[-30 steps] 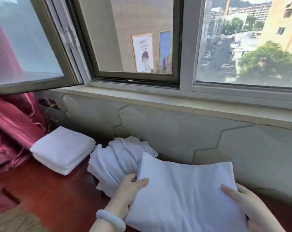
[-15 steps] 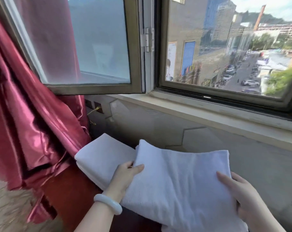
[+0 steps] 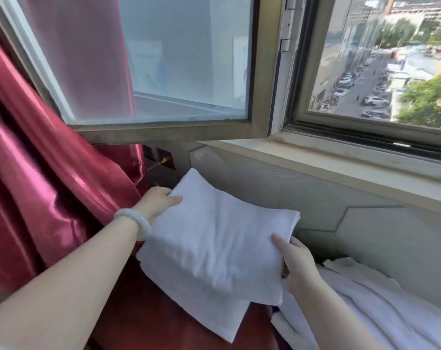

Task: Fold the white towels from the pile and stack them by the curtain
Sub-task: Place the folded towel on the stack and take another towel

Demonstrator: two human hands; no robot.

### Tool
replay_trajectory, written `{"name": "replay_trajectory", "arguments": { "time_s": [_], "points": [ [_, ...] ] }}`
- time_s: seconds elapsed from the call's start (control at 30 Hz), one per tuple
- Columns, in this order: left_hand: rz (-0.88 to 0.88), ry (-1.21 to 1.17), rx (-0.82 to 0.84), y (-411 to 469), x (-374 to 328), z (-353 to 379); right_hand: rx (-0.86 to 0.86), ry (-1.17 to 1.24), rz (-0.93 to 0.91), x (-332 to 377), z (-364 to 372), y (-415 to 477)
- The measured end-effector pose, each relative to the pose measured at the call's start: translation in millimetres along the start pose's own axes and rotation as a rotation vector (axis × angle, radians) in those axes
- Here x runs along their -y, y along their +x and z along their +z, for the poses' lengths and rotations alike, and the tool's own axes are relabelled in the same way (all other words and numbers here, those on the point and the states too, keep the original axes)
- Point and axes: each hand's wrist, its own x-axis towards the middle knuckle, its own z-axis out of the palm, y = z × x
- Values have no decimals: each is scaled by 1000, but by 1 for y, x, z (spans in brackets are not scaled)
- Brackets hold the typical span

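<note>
Head view, sole entry.

- Folded towel (image 3: 214, 238): white, squared, held flat over the stack (image 3: 214, 319), whose lower edge shows beneath it; whether the two touch cannot be told.
- Left hand (image 3: 158, 200): pinches the towel's far left corner, thumb on top, fingers tucked under. Pale bangle (image 3: 136, 223) at the wrist.
- Right hand (image 3: 295, 258): pinches the near right edge the same way. Gripping opposite sides likely keeps the folds from slipping open while the towel is lined up.
- Curtain (image 3: 50, 185): glossy red, just beside the stack on the left, marking the drop-off spot.
- Pile (image 3: 365, 311): loose white towels at lower right, beside the right forearm, awaiting folding.
- Red surface (image 3: 151, 324): bears stack and pile.
- Window sash (image 3: 163, 72): swung inward above the hands.
</note>
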Motion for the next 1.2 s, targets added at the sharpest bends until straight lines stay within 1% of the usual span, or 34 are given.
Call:
{"name": "replay_trajectory", "arguments": {
  "time_s": [0.03,0.07,0.1,0.13,0.17,0.2,0.23,0.3,0.37,0.43,0.53,0.63,0.73,0.8,0.83,0.9,0.97,1.03,1.1,1.13,1.2],
  "points": [
    [7,85,-10,13,-1,-7,-18,17,12,-6,11,10],
    [-1,243,-17,25,3,-11,-41,10,42,-15,20,22],
    [-44,448,-19,32,11,-9,-50,-10,104,-27,27,33],
    [-99,671,-27,37,21,-4,-43,-35,199,-40,32,42],
    [-130,840,-26,37,31,6,-28,-63,303,-54,34,49],
    [-117,944,-2,37,43,19,-9,-97,376,-66,36,53],
    [-69,984,55,33,55,35,7,-125,415,-76,35,55],
    [5,973,230,24,78,65,-5,-143,424,-86,35,57],
    [-5,975,320,12,96,84,-7,-113,430,-86,33,56],
    [-39,965,304,5,107,97,-4,-70,437,-81,27,50],
    [-46,907,214,-9,104,113,2,-46,412,-69,13,40],
    [43,848,193,-29,88,136,12,0,369,-53,-5,24],
    [179,763,239,-54,71,173,-19,-24,269,-39,-39,7],
    [281,688,283,-76,58,204,-107,-125,143,-31,-70,-5],
    [333,649,311,-90,52,219,-168,-218,65,-28,-88,-11],
    [407,558,372,-118,40,248,-298,-499,-78,-22,-129,-21],
    [438,462,434,-139,31,275,-420,-770,-160,-19,-170,-31],
    [455,410,493,-153,22,297,-509,-1054,-164,-18,-202,-36],
    [457,402,530,-162,12,310,-526,-1278,-110,-18,-220,-43],
    [470,401,535,-164,8,313,-516,-1314,-64,-19,-225,-46],
    [524,395,550,-166,3,316,-495,-1302,-6,-25,-234,-52]
  ]
}}
